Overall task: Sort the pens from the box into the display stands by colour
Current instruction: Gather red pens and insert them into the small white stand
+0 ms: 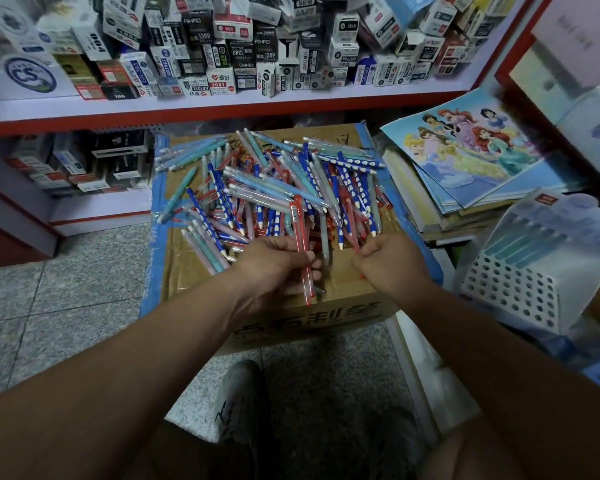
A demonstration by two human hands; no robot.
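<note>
Carton (343,304): red pen (299,223) in left hand (274,266)

Dim, even indoor light, soft shadows, wide-angle bending at the edges, corners blurred, centre fairly sharp.

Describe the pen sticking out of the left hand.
Find the cardboard box heaped with pens. At its near edge the left hand grips a red pen. Unlike the spotted blue ones nearby, it is plain red with a white barcode label.
</note>
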